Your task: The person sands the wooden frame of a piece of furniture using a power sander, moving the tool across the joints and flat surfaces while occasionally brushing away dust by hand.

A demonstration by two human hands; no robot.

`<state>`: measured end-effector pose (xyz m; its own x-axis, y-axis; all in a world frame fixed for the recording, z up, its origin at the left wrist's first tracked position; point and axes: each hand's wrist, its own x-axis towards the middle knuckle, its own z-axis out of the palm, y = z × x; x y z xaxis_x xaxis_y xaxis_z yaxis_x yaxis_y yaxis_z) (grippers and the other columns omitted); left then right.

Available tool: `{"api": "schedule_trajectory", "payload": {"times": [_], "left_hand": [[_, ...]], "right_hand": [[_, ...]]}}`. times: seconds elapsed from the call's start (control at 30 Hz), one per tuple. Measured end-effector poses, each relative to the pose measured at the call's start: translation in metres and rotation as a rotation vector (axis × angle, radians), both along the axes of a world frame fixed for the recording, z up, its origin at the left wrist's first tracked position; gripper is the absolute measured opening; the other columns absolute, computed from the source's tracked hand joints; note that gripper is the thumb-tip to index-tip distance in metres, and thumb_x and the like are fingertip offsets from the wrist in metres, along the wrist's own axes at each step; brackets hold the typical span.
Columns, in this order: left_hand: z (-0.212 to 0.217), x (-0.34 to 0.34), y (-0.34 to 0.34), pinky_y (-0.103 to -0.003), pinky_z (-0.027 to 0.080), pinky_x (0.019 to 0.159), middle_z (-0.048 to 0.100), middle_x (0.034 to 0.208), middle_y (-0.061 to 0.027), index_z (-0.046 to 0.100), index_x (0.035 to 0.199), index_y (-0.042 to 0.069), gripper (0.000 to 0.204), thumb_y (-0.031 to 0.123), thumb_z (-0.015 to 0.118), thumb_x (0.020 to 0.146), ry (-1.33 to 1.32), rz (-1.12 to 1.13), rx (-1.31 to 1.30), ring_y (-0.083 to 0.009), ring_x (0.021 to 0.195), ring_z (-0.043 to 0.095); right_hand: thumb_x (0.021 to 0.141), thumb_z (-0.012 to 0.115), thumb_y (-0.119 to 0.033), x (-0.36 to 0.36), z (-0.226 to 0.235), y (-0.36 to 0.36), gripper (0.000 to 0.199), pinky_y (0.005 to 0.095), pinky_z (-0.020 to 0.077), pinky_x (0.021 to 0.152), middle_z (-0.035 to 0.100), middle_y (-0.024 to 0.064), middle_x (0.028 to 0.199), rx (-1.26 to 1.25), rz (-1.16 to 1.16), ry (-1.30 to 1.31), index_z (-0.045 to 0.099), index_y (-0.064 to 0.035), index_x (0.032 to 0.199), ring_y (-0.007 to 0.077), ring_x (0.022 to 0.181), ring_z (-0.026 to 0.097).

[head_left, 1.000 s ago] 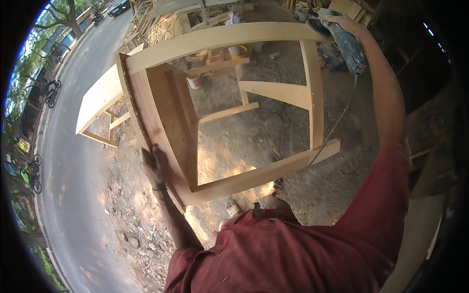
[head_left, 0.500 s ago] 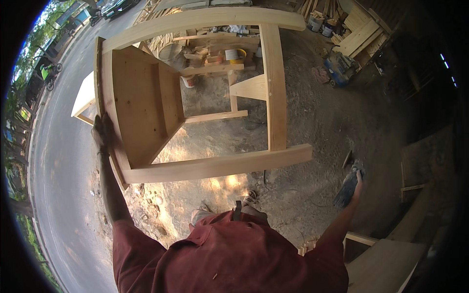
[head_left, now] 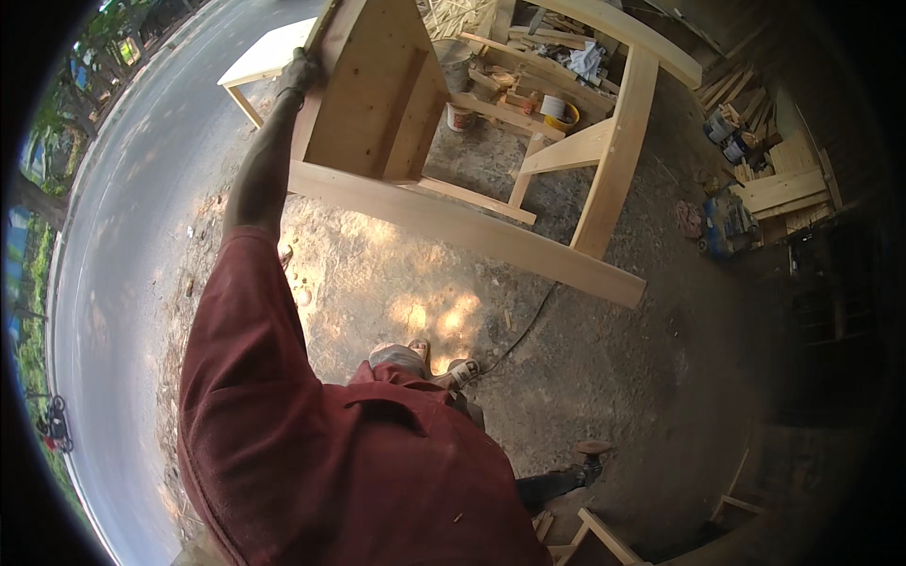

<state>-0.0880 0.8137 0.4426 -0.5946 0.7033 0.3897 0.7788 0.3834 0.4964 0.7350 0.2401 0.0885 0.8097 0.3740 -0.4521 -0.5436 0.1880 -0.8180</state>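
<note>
A pale, unpainted wooden table (head_left: 462,224) lies on its side ahead of me, its legs reaching right. The boxed underside (head_left: 368,94) faces me, and a crossbar (head_left: 618,156) joins the near and far legs. With my arm stretched forward, my left hand (head_left: 300,74) is closed over the table's left edge. My right hand is out of sight. A dark object with a round brown end (head_left: 592,448) sticks out from beside my torso at lower right; its kind is unclear, and whether my hand holds it is hidden.
Beyond the table lie wood offcuts (head_left: 510,99), a yellow bucket (head_left: 561,115) and a white bucket (head_left: 460,118). A white-topped table (head_left: 269,52) stands by the road (head_left: 123,283). A blue machine (head_left: 729,224) and stacked boards (head_left: 779,189) are at right. A cable (head_left: 528,330) crosses the ground.
My view has swung, so the table sits farther up and right and looks tilted. My left hand stays on its edge. My right hand, which held a dark object, has left the view.
</note>
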Motion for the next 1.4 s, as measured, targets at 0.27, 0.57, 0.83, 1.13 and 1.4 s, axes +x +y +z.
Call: {"api": "schedule_trajectory", "payload": {"times": [0.27, 0.57, 0.83, 1.13, 1.4], "left_hand": [[-0.033, 0.211, -0.175, -0.057, 0.028, 0.119, 0.035, 0.159, -0.0234, 0.037, 0.156, 0.011, 0.08, 0.062, 0.057, 0.097, 0.478, -0.484, 0.228, -0.0417, 0.15, 0.03], [-0.15, 0.262, -0.213, -0.056, 0.029, 0.118, 0.047, 0.152, -0.0115, 0.054, 0.146, 0.024, 0.076, 0.063, 0.071, 0.084, 0.388, -0.573, 0.321, -0.0313, 0.146, 0.04], [-0.161, 0.248, -0.205, -0.059, 0.029, 0.117, 0.043, 0.151, -0.0183, 0.053, 0.144, 0.02, 0.087, 0.072, 0.074, 0.078, 0.274, -0.562, 0.392, -0.0359, 0.146, 0.038], [-0.163, 0.319, -0.221, -0.045, 0.043, 0.111, 0.043, 0.147, -0.0197, 0.02, 0.154, 0.006, 0.096, 0.065, 0.064, 0.093, -1.815, -0.198, 0.81, -0.0311, 0.135, 0.046], [-0.157, 0.324, -0.242, -0.045, 0.048, 0.106, 0.059, 0.13, -0.0106, 0.043, 0.147, 0.007, 0.08, 0.071, 0.022, 0.104, -2.181, -0.162, 1.117, -0.0244, 0.119, 0.059]], "right_hand": [[0.103, 0.055, -0.047, -0.002, 0.04, -0.011, 0.05, 0.0317, 0.0559, 0.068, 0.067, 0.0132, 0.106, -0.027, 0.144, -0.225, 0.058, -0.0018, 0.123, 0.0233, 0.086, 0.067], [0.1, 0.064, -0.036, -0.064, 0.191, 0.034, 0.051, 0.0371, 0.0566, 0.078, 0.066, 0.0149, 0.105, -0.267, 0.433, -0.439, 0.053, 0.0016, 0.132, 0.0247, 0.088, 0.065], [0.074, 0.075, -0.001, -0.1, 0.409, 0.191, 0.094, 0.0481, 0.051, 0.101, 0.06, 0.0221, 0.133, -0.236, 1.019, -1.955, 0.032, -0.0088, 0.158, 0.0378, 0.119, 0.063], [0.073, 0.083, 0.003, -0.299, 0.517, 0.341, 0.105, 0.053, 0.0533, 0.101, 0.059, 0.0286, 0.136, 0.027, 1.386, -2.173, 0.025, -0.0166, 0.158, 0.0443, 0.123, 0.063], [0.079, 0.082, -0.017, -0.468, 0.476, 0.383, 0.089, 0.0542, 0.0523, 0.092, 0.065, 0.0267, 0.124, 0.467, 1.938, -2.104, 0.031, -0.0183, 0.152, 0.0486, 0.112, 0.065]]}}
